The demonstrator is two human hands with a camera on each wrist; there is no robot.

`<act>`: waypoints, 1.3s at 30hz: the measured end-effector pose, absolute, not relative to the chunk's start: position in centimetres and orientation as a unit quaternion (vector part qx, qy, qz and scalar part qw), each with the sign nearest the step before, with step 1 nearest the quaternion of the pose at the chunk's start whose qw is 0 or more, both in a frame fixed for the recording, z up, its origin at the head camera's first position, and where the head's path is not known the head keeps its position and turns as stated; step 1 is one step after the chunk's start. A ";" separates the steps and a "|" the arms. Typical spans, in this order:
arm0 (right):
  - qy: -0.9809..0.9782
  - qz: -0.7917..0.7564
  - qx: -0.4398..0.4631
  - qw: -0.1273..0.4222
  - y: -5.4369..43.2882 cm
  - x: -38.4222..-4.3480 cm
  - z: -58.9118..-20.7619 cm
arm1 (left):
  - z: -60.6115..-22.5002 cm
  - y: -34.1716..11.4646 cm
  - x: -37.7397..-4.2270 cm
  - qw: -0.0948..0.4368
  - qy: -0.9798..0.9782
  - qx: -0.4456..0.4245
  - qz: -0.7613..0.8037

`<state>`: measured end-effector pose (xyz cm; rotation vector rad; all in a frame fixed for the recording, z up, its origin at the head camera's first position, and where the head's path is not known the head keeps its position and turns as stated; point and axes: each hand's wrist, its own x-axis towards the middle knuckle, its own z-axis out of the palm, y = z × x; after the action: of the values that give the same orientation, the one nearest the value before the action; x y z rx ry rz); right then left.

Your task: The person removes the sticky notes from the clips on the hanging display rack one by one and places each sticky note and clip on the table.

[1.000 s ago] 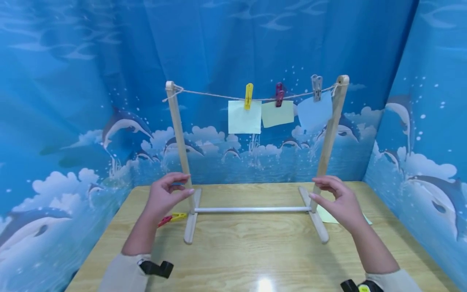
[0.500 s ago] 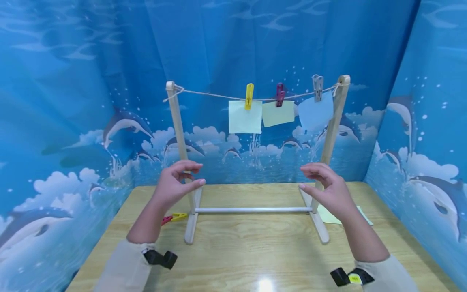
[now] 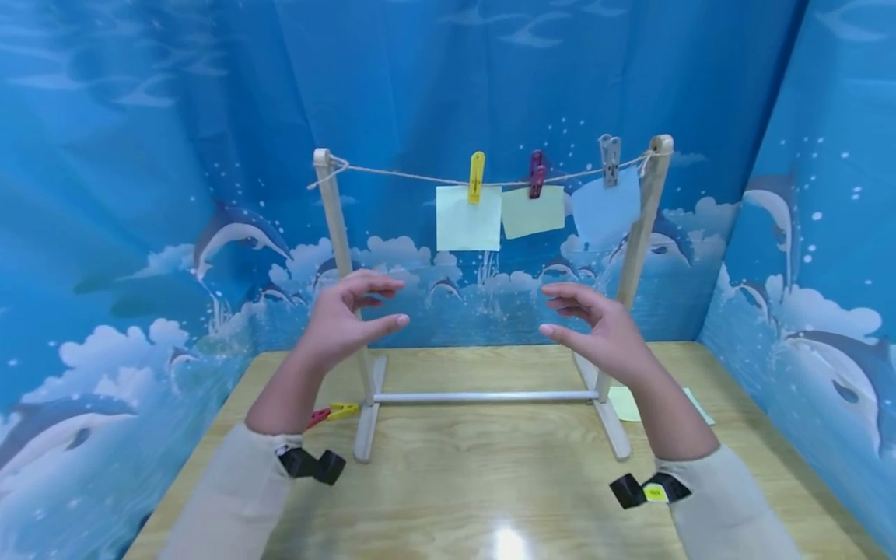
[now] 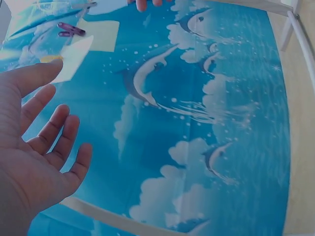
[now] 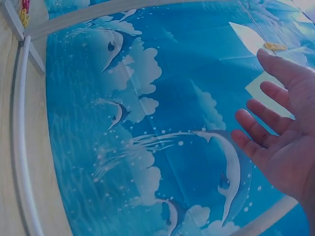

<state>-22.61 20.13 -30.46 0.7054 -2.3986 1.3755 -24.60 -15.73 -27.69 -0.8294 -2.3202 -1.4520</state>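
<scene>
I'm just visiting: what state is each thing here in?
Left hand, raised, holding nothing
Right hand, raised, holding nothing
Wooden frame, standing upright
String, tied across, sagging
Yellow peg, clipped to string
Dark red peg, clipped to string
Grey peg, clipped to string
Leftmost paper, hanging nearly straight
Middle paper, hanging tilted
Blue paper, hanging tilted
Loose red peg, on table
Loose yellow peg, on table
Loose paper, on table
</scene>
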 end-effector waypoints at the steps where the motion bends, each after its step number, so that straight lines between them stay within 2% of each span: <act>1: -0.834 0.473 0.246 0.141 19.9 -22.8 -30.1 | -27.3 -15.6 -24.6 0.145 -0.802 -0.293 -0.500; 8: -0.846 0.461 0.228 0.139 18.7 -23.6 -28.2 | -25.0 -14.5 -25.4 0.176 -0.801 -0.315 -0.478; 20: -0.820 0.493 0.219 0.188 16.7 -25.2 -27.0 | -21.0 -12.5 -26.1 0.159 -0.791 -0.313 -0.501; 34: -0.814 0.526 0.166 0.181 14.5 -26.6 -26.2 | -17.7 -10.9 -26.3 0.141 -0.778 -0.291 -0.538; 39: -0.784 0.580 0.152 0.162 13.7 -26.9 -26.0 | -16.5 -10.3 -26.5 0.133 -0.786 -0.280 -0.534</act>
<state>-26.88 13.71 -26.02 0.4334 -2.2370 1.6561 -26.54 -10.29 -16.48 -0.8118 -2.2807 -1.5492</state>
